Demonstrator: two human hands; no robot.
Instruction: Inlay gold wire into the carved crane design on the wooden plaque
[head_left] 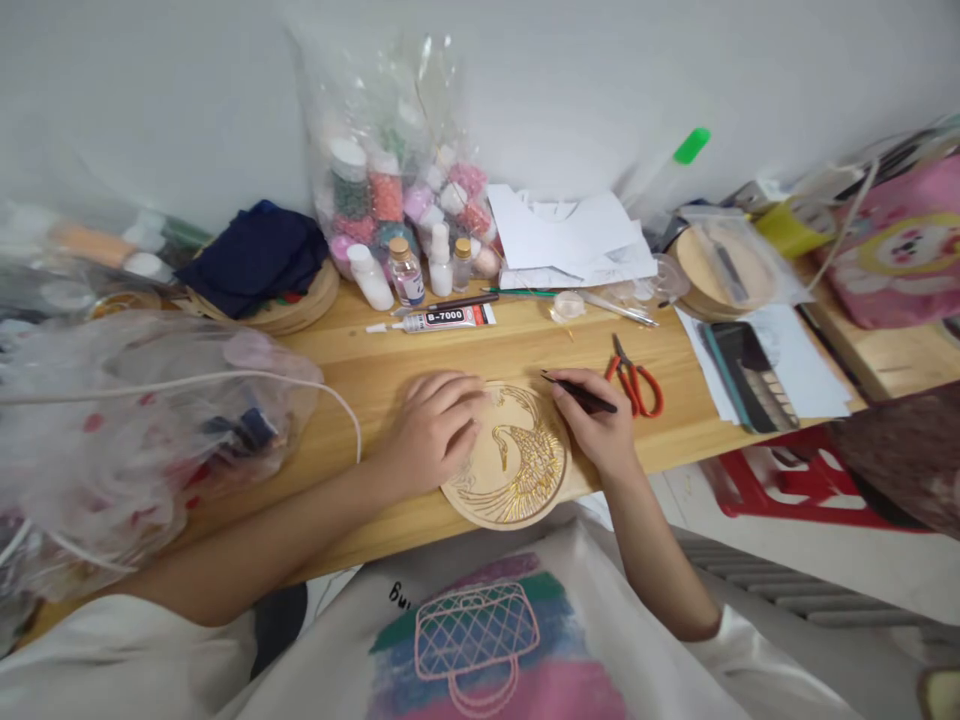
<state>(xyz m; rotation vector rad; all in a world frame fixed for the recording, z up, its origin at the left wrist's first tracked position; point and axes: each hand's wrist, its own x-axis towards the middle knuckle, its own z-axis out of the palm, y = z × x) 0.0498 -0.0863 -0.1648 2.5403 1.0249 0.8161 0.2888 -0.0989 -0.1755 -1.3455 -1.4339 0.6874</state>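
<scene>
A round wooden plaque (471, 512) lies on the table near its front edge. It bears a long-necked bird design (529, 465) in gold wire, with fine lines curving around the rim. Over the plaque's left side bends my left hand (439, 430), its fingers and thumb gripping that edge. My right hand (606, 432), at the plaque's right, is closed around black tweezers (589, 396). Their tips point up and left, off the plaque's surface. Red-handled pliers (634, 385) lie just beyond my right hand. A tube of B-7000 glue (442, 318) lies behind the plaque.
Small bottles (406, 272) and a bag of bead jars (386, 190) stand against the wall. Papers (574, 235) lie beside them. Plastic bags (150, 430) and a white cable (247, 376) crowd the left. A phone (754, 375) lies at right, above a red stool (802, 480).
</scene>
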